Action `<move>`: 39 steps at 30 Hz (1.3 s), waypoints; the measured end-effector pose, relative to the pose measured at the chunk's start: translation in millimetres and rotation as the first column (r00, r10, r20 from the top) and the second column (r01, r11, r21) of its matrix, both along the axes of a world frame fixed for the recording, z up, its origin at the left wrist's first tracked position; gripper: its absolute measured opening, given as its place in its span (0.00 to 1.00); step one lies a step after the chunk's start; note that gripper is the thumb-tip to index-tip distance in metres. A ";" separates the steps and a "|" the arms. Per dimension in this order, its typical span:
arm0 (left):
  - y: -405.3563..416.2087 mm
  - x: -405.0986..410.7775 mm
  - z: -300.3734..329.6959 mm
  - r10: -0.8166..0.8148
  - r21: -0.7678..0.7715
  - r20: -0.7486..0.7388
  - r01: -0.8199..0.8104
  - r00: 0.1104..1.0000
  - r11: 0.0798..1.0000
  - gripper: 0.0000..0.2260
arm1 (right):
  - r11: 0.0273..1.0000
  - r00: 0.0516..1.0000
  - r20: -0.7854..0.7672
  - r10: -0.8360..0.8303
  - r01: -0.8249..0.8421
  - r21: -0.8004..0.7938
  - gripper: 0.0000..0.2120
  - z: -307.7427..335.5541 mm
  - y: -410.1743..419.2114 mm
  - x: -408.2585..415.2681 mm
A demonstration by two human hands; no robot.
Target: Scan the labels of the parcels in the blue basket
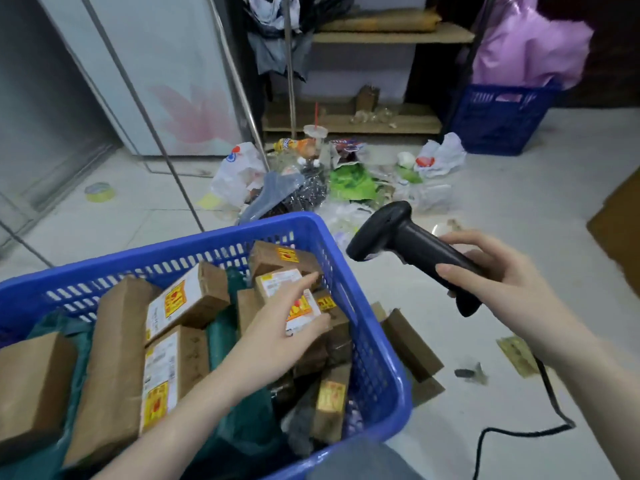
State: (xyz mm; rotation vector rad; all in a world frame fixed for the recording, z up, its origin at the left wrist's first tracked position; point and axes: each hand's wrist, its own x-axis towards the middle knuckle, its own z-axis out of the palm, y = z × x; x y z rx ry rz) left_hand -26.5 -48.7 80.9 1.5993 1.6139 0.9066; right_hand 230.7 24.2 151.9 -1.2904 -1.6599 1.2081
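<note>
A blue plastic basket (377,358) fills the lower left, packed with several brown cardboard parcels that carry white labels and yellow-red stickers. My left hand (277,327) reaches into its right side and grips a small labelled parcel (277,284), thumb at the near edge, fingers over the top. My right hand (498,271) is to the right of the basket, closed around the handle of a black barcode scanner (398,233). The scanner's head points left and down toward the basket. Its black cable (519,433) trails over the floor.
Flattened cardboard (412,344) lies on the floor beside the basket. Plastic bags and litter (325,174) are strewn ahead, before a low shelf (349,121). A second blue crate (498,119) with a pink bag stands far right. A tape roll (99,192) lies left.
</note>
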 end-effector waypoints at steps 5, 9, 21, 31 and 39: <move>22.0 33.8 -29.6 -0.100 0.020 -0.271 0.109 0.957 0.994 0.27 | 0.983 0.984 0.123 -0.131 0.145 -0.110 0.10 -63.7 4.1 37.0; 39.2 39.5 -50.4 -0.138 0.051 -0.433 0.177 0.891 0.983 0.30 | 0.962 0.967 0.205 -0.150 0.191 -0.198 0.11 -122.4 -0.6 42.2; 40.5 22.2 -90.7 -0.172 0.043 -0.482 0.220 0.859 0.975 0.28 | 0.927 0.916 0.394 0.076 0.080 -0.367 0.22 -235.0 8.4 10.5; 36.9 23.3 -96.3 -0.159 0.068 -0.470 0.215 0.868 0.974 0.27 | 0.887 0.862 0.466 0.200 0.043 -0.460 0.24 -253.6 10.3 -3.4; 32.2 16.5 -79.6 -0.117 0.113 -0.458 0.188 0.881 0.976 0.26 | 0.861 0.844 0.477 0.245 0.036 -0.507 0.20 -242.4 7.6 -3.0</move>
